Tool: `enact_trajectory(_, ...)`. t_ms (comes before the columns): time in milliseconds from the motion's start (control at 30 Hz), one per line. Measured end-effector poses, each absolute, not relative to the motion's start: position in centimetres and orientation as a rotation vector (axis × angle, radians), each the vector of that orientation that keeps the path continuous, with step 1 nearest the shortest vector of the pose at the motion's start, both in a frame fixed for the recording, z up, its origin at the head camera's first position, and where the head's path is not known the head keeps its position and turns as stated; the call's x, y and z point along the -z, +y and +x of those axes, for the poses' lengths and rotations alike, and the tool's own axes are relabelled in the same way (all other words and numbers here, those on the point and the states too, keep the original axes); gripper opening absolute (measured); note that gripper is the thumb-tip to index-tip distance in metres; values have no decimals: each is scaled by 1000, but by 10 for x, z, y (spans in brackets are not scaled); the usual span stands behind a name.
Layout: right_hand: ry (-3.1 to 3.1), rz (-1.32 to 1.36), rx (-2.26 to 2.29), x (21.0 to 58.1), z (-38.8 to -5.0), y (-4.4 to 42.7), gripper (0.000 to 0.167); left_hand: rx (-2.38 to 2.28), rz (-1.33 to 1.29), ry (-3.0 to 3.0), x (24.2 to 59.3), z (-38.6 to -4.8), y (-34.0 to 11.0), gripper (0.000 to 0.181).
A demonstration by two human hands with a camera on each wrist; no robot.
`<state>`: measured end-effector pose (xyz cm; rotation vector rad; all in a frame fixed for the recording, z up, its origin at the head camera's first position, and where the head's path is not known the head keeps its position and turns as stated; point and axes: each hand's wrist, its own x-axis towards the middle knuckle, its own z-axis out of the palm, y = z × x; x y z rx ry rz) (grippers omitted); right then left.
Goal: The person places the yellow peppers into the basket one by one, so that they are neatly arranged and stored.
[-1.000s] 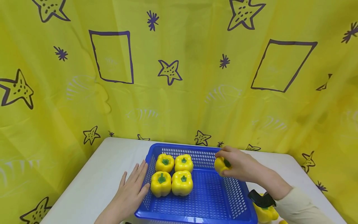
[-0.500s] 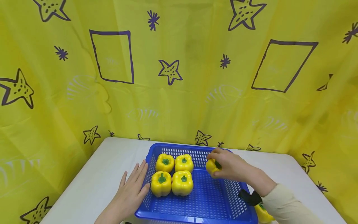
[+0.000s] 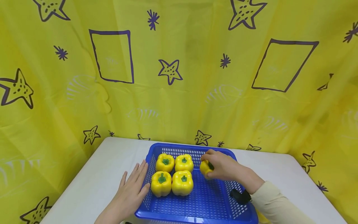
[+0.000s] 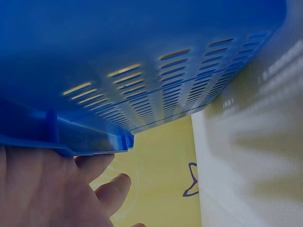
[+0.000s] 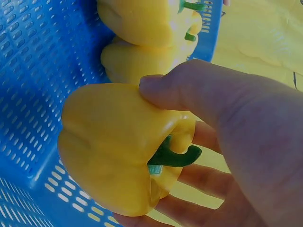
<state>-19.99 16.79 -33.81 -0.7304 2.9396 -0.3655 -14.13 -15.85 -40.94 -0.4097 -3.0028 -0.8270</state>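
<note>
My right hand (image 3: 223, 165) grips a yellow bell pepper (image 5: 113, 146) with a green stem, thumb on one side and fingers on the other. This pepper is inside the blue basket (image 3: 195, 219), toward its back and right of the others. Several more yellow bell peppers (image 3: 182, 183) stand stem-up in two rows at the basket's left side. Against the left rim rests my left hand (image 3: 130, 189), its fingers straight and spread. In the left wrist view, the fingers (image 4: 111, 194) lie along the outer edge of the slotted basket wall.
The basket sits on a white table (image 3: 95, 174). A yellow curtain (image 3: 193, 102) with dark star drawings hangs behind and at both sides. Outside the basket at the lower right, another yellow object (image 3: 263, 217) is mostly hidden by the right sleeve.
My right hand has carried the pepper leftward over the basket, closer to the standing peppers. The left hand and the basket have stayed put.
</note>
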Motion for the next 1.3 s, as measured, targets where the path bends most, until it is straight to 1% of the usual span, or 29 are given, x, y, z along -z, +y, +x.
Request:
enact_trajectory(600,2907,-652,407,353,-211,154,50,816,-407,-3005,410,-142,-159,64)
enact_trajectory(867,2916,-686,400,361,-216,149,48,819,-418,-2984,409,-140,-160,64)
enact_trajectory(1300,2935,-635,392,369,-221,145,48,830,-419,-2997,409,-140,-160,65)
